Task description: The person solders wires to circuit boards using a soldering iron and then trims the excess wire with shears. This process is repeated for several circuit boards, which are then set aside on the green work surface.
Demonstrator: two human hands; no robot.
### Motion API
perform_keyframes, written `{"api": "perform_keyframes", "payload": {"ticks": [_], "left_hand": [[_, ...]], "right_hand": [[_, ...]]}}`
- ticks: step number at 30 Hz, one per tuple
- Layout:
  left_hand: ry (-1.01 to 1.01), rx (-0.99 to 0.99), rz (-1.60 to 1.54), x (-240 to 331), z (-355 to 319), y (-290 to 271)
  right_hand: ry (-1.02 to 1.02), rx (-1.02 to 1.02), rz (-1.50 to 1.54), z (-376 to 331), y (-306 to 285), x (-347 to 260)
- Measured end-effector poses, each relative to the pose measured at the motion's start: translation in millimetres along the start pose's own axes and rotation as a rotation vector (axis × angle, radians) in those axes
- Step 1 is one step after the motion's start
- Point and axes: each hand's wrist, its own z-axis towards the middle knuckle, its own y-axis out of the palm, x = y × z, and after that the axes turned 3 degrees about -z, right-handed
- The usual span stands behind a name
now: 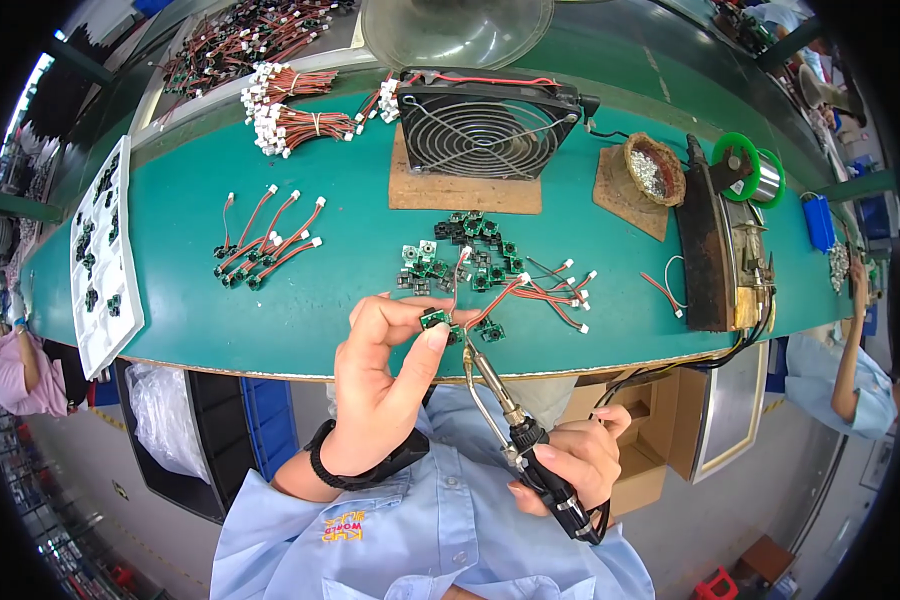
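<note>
Between thumb and fingers, my left hand (375, 375) pinches a small green circuit board (434, 319) at the table's near edge. A red-and-black cable with a white plug rises beside it. My right hand (582, 455) is wrapped round a black-handled soldering iron (528, 432) with a thin metal tube alongside. Its tip points up at the board's right side; whether they touch I cannot tell. Just beyond lie a cluster of loose circuit boards (482, 250) and, to the right, several loose cables (560, 292). Boards with cables attached (260, 262) lie to the left.
A black fan (485, 130) stands behind the boards. Rightward are a bowl of metal bits (655, 172), a solder spool (767, 182) and a black soldering unit (708, 250). A white tray (120, 290) lies left, bundled cables (300, 125) at the back. Co-workers sit at both sides.
</note>
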Motion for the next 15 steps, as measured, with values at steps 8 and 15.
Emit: {"api": "perform_keyframes", "payload": {"ticks": [8, 15], "left_hand": [[-0.204, -0.022, -0.605, 12.5, 0.4, 2.5], [-0.269, -0.091, -0.693, 19.3, 0.6, -8.2]], "right_hand": [[0.276, 0.434, -0.034, 20.7, -0.3, 46.4], [0.542, 0.321, -0.211, 49.7, -0.3, 88.8]]}}
